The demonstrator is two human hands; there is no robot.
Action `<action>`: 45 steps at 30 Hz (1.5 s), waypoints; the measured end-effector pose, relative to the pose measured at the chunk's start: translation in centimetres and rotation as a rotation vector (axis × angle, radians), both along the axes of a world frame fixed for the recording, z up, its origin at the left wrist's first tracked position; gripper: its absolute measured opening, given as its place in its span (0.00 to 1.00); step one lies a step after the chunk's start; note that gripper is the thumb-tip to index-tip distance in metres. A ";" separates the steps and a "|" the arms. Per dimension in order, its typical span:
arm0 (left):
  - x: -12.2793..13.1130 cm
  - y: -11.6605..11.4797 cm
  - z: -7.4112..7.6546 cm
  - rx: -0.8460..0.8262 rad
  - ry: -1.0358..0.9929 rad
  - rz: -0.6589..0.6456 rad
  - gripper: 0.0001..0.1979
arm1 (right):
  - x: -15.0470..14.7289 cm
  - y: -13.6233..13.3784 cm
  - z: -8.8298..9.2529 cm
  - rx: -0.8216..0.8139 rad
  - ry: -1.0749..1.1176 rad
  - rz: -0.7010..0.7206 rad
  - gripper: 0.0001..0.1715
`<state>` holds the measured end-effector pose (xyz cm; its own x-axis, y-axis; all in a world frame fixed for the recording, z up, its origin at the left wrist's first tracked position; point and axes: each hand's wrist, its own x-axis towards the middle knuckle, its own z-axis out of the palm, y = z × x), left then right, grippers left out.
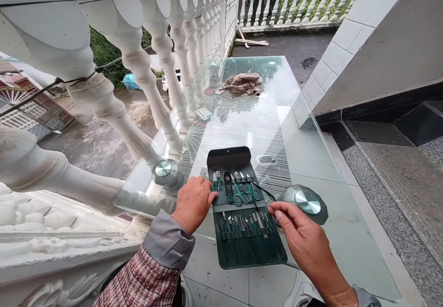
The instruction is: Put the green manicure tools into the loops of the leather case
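Observation:
A dark green manicure case (249,255) lies unfolded on the glass table, its flap pointing away from me. My left hand (194,201) grips the case's left edge, thumb on top. In the upper section sit nail clippers (218,181), a dark sheathed tool (229,188) and green-handled scissors (246,197). Several slim metal tools (244,224) stand in a row of loops below. At the right edge, my right hand (300,233) pinches the end of a thin curved dark handle, which looks like part of the cuticle nippers (265,191). Its fingertips partly hide that end.
On the glass table (332,205) lie a crumpled brown cloth (242,84), a small pale box (203,113) and a mouse-like grey object (266,160). White balusters (152,67) run along the left. Stone steps (398,173) and a tiled wall stand at the right.

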<state>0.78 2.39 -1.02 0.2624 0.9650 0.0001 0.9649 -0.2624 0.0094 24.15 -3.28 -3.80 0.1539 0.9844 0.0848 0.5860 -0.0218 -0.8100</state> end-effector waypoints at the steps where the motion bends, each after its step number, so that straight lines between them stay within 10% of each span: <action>1: 0.1 0.0 0.0 -0.010 0.000 -0.002 0.09 | 0.0 0.0 0.0 -0.015 0.009 0.004 0.17; 32: 0.8 -0.2 -0.1 0.041 0.094 -0.083 0.11 | -1.2 -0.7 -0.5 0.297 -0.237 0.250 0.06; 38: 0.7 -0.1 -0.2 0.048 0.097 -0.085 0.11 | -0.9 -1.5 -0.1 0.394 -0.304 0.594 0.23; 45: 0.7 -0.2 -0.1 0.038 0.102 -0.083 0.11 | -1.5 -2.0 -0.9 0.348 -0.344 0.626 0.26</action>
